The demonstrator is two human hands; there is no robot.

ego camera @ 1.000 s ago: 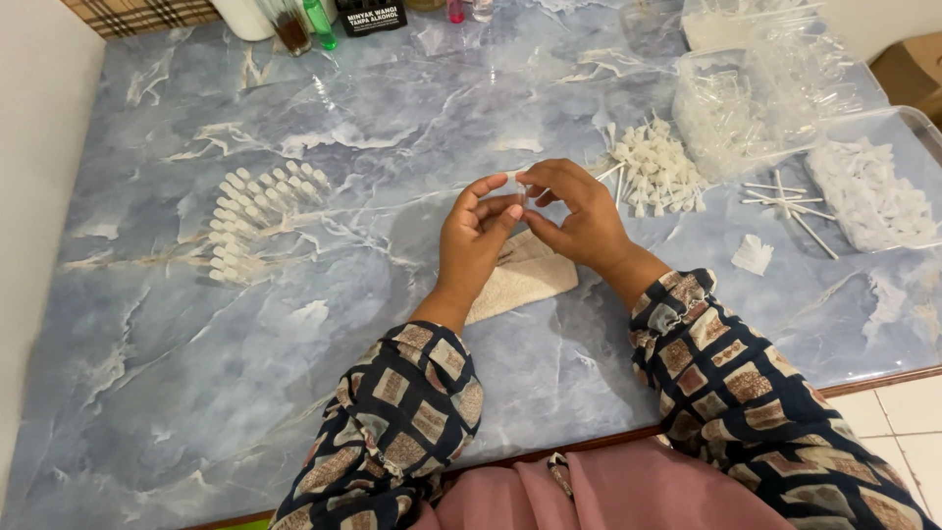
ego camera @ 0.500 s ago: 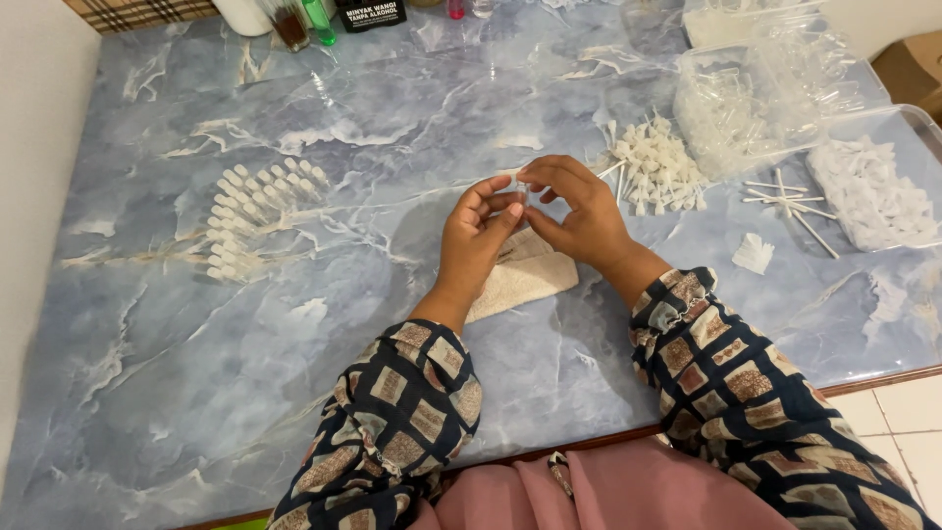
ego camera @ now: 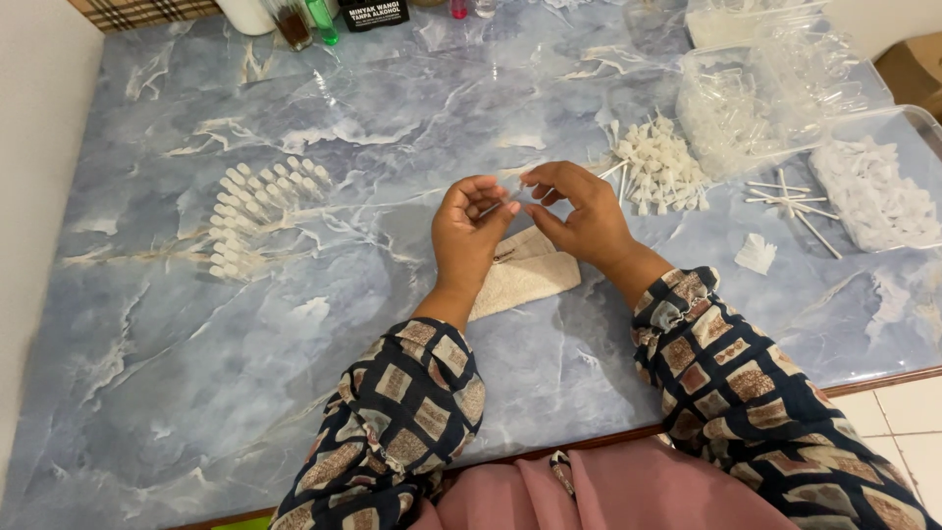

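Since a moment ago little has moved: my left hand (ego camera: pixel 469 228) and right hand (ego camera: pixel 579 211) stay raised together over the folded beige cloth (ego camera: pixel 525 280) on the worktop (ego camera: pixel 392 118), fingertips pinching a small clear tube (ego camera: pixel 505 199) between them. The fitting looks unfinished. Wrists bent inward, fingers curled.
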